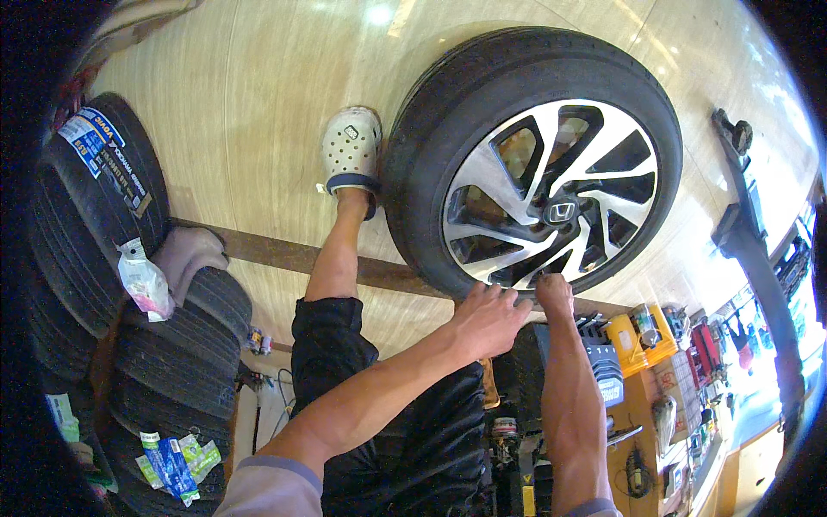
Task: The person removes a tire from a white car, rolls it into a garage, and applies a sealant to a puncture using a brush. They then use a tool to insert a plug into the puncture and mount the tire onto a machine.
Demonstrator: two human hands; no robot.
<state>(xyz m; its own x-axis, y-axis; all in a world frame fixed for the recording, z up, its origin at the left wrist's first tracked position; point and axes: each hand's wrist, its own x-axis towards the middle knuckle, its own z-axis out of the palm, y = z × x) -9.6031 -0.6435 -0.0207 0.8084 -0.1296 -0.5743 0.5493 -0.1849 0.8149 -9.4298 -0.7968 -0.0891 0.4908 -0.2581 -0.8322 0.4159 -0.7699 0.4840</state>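
A car wheel (564, 213), a black tyre on a silver-and-black spoked alloy rim, is in front of me with its rim face up toward me. My left hand (491, 320) is at the near edge of the wheel, its fingers bent over the tyre beside the rim. Close to its right, my right hand (554, 295) is closed at the rim's near edge. Whatever its fingertips pinch is hidden behind the knuckles. The two hands are almost touching.
My foot in a pale clog (352, 142) stands left of the wheel. Stacked tyres (177, 353) fill the left side, with a white pouch (145, 280) on them. A yellow bin (636, 340) and workshop items stand at right, near a dark metal arm (758, 271).
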